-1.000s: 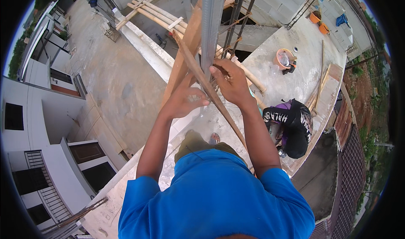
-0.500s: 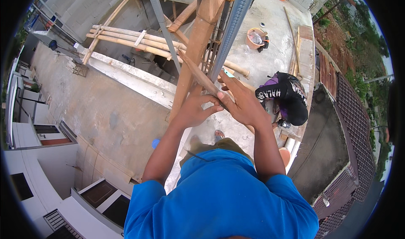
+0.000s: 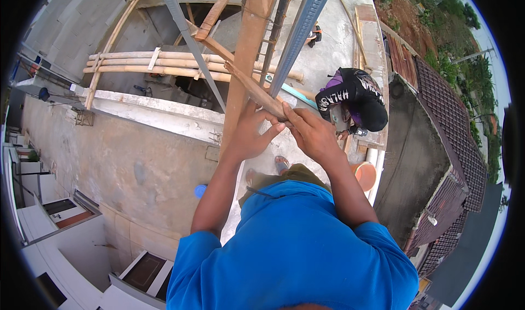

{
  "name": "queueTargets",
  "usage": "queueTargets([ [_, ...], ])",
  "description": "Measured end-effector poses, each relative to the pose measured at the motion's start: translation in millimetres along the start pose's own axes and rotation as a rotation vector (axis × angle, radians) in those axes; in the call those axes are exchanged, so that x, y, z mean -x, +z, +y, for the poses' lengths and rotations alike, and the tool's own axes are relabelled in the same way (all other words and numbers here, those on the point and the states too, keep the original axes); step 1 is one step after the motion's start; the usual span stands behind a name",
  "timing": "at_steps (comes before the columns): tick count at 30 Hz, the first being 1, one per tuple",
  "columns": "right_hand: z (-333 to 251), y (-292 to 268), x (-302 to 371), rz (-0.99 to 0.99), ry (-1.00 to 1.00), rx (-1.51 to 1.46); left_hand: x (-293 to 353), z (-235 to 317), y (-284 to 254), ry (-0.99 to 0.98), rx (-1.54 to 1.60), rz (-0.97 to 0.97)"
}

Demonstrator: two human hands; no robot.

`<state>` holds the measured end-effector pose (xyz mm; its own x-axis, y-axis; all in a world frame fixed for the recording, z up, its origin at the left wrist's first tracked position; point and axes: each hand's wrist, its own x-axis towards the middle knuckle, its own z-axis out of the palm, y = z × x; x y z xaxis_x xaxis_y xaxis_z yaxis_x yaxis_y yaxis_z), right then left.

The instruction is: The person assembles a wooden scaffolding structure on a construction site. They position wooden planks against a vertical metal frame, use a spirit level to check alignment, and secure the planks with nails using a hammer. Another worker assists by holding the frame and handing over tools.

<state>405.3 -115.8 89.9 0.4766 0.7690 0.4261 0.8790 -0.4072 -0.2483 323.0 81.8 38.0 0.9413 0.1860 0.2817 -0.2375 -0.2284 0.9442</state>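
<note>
A rough, splintered wooden stick (image 3: 252, 87) slants across the front of an upright timber board (image 3: 239, 94). My right hand (image 3: 314, 136) grips the stick's lower end, thumb on top and fingers curled round it. Beside it, my left hand (image 3: 249, 138) is closed at the stick's lower side, its thumb reaching toward my right fingers. Some left fingertips are hidden behind the wood. Just past my hands rises a perforated grey metal post (image 3: 302, 28), and a light teal strip (image 3: 299, 95) shows behind it.
A co-worker in black (image 3: 355, 99) crouches at right by the slab edge. Bamboo poles (image 3: 180, 64) span an opening ahead, near a second metal post (image 3: 188, 39). An orange bucket (image 3: 365, 174) stands at right; a blue round object (image 3: 200, 191) lies at left.
The view has shifted, so the poles and co-worker sit differently in it. My right fingers, stretched forward before, are now curled round the stick. More of the teal strip shows.
</note>
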Motion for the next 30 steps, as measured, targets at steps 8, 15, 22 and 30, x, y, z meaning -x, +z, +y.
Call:
queueTargets([
  [8,-5.2,14.9,-0.8,0.119,0.075,0.024,-4.6,-26.1,21.6,0.091,0.435,0.173],
  [15,-7.8,16.1,-5.5,0.132,0.111,-0.02,-16.3,-25.9,36.5,0.161,0.347,0.273],
  [22,-15.0,16.9,-5.9,0.049,0.186,-0.111,-25.3,-34.7,54.4,0.26,0.335,0.411],
  [30,-8.0,22.3,-10.2,0.069,0.106,-0.114,-27.1,-30.8,46.0,0.227,0.194,0.459],
])
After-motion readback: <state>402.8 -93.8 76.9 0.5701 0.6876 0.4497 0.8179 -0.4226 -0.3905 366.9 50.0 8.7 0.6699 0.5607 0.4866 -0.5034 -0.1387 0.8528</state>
